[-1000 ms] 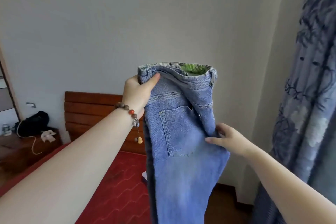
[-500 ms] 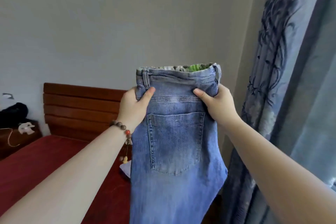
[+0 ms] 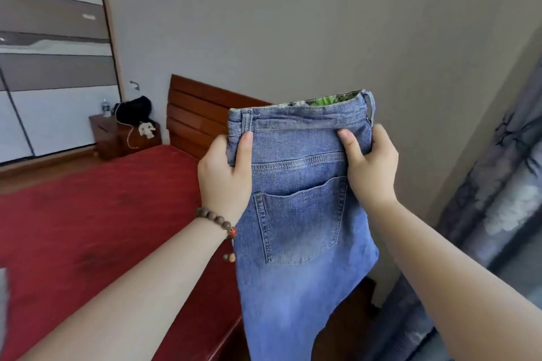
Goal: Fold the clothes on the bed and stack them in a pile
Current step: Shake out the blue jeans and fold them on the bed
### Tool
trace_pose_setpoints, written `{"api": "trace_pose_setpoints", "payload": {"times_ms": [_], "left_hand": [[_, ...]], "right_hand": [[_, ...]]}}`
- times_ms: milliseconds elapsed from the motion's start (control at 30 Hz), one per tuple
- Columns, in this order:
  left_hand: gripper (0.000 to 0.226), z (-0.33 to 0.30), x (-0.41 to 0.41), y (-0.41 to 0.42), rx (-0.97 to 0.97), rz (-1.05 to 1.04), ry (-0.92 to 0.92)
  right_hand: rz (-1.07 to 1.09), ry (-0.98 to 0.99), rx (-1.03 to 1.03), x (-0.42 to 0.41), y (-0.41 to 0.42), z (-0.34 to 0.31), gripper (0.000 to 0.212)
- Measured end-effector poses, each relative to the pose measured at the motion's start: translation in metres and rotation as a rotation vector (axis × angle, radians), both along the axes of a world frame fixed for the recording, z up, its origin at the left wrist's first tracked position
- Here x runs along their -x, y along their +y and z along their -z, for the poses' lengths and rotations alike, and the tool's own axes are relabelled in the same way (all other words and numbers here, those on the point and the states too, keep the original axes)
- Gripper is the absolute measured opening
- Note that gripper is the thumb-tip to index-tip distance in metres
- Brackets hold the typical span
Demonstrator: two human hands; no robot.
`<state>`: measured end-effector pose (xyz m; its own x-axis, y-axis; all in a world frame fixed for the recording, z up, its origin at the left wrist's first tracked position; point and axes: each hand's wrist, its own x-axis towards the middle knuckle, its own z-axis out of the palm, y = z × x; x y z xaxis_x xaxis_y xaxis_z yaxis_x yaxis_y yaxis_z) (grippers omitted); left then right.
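Observation:
A pair of light blue jeans [image 3: 299, 231] hangs in the air in front of me, doubled lengthwise, with a back pocket facing me and a green lining showing inside the waistband. My left hand [image 3: 224, 174], with a bead bracelet on its wrist, grips the left end of the waistband. My right hand [image 3: 371, 168] grips the right end. The legs drop below the frame's bottom edge. The bed [image 3: 96, 214] with its red cover lies to the left and below the jeans.
A wooden headboard [image 3: 193, 114] stands against the grey wall. Left of it a wooden nightstand [image 3: 108, 138] carries a black bag and a cord. A wardrobe with sliding doors [image 3: 50, 67] fills the far left. A patterned blue-grey curtain [image 3: 504, 184] hangs at the right.
A second ago only my left hand held the waistband; my right hand moved up and gripped the other end. Since then my view has swung left, showing more bed and the wardrobe.

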<state>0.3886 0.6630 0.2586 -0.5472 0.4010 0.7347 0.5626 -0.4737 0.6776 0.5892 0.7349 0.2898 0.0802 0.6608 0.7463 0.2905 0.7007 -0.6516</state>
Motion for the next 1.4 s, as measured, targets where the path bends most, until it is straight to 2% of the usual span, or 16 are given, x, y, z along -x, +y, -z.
{"api": "trace_pose_setpoints", "payload": {"times_ms": [233, 433, 700, 933, 1133, 1267, 1333, 1400], "left_hand": [[0.036, 0.051, 0.058, -0.012, 0.081, -0.276, -0.049], [0.025, 0.133, 0.125, 0.025, 0.243, -0.417, -0.022], [0.028, 0.273, 0.252, 0.121, 0.516, -0.521, -0.093], [0.035, 0.346, 0.375, 0.222, 0.757, -0.599, -0.134], [0.035, 0.417, 0.439, 0.282, 0.943, -0.648, -0.127], [0.035, 0.464, 0.479, 0.326, 0.965, -0.704, -0.193], [0.036, 0.495, 0.501, 0.346, 0.978, -0.708, -0.242], [0.045, 0.535, 0.518, 0.356, 1.092, -0.681, -0.351]], "right_hand": [[-0.209, -0.111, 0.101, 0.086, 0.035, 0.041, 0.034], [-0.316, -0.185, 0.204, 0.165, 0.09, 0.124, 0.032], [-0.41, -0.398, 0.338, 0.299, 0.205, 0.265, 0.024], [-0.451, -0.499, 0.439, 0.434, 0.308, 0.347, 0.024], [-0.467, -0.601, 0.471, 0.507, 0.374, 0.422, 0.035], [-0.502, -0.628, 0.451, 0.556, 0.427, 0.473, 0.035], [-0.513, -0.717, 0.479, 0.583, 0.456, 0.509, 0.037], [-0.498, -0.904, 0.579, 0.604, 0.481, 0.551, 0.046]]}}
